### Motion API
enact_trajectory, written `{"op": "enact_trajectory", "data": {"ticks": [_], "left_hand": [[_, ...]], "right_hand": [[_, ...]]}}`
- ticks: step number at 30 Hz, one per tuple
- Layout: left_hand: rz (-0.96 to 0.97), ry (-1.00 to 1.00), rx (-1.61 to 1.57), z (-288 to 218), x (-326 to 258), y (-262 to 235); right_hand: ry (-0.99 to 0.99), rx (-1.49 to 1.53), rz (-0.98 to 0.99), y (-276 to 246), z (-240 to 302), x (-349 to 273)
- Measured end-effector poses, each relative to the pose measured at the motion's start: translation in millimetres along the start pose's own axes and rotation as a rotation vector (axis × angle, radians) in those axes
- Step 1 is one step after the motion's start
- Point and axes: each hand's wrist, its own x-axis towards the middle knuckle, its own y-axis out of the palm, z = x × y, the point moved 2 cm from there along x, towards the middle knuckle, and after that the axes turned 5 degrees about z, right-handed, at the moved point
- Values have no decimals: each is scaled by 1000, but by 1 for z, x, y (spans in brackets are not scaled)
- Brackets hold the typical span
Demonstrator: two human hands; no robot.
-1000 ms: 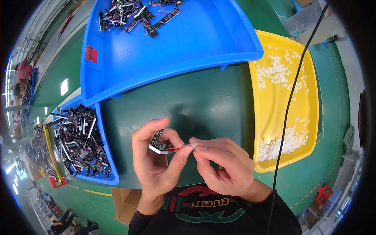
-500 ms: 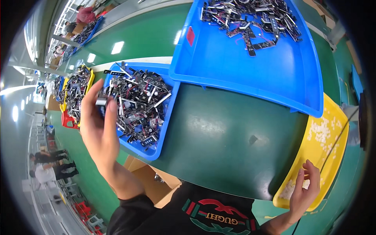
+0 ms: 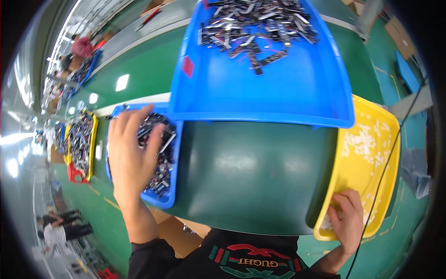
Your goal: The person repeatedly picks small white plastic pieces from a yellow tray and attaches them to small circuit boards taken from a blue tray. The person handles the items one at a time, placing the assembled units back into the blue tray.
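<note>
Dark green tabletop takes up the middle, with a big blue bin sitting at the far side, a heap of dark metal parts piled at its back end. On the right there's a yellow bin with small white pieces scattered over its floor. On the left, just beside the tabletop edge, a smaller blue tray is packed with dark parts. Left hand is down in that tray, fingers spread and resting on the pile, not closed around anything as far as I can see. Right hand is at the near corner of the yellow bin, fingers curled down into the white pieces; can't tell whether it has actually pinched one.
</note>
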Motion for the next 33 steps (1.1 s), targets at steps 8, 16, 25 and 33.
{"op": "enact_trajectory", "data": {"ticks": [8,16,25,33], "left_hand": [[149,95,-338,-97,72,59],[267,591,-46,-94,141,135],[484,461,-167,-91,131,125],[279,489,-188,-81,123,122]], "right_hand": [[6,-40,-54,-14,-3,-10],[-8,-13,-82,-11,-21,-28],[-47,72,-88,-11,-35,-33],[-72,68,-71,-7,-37,-36]]}}
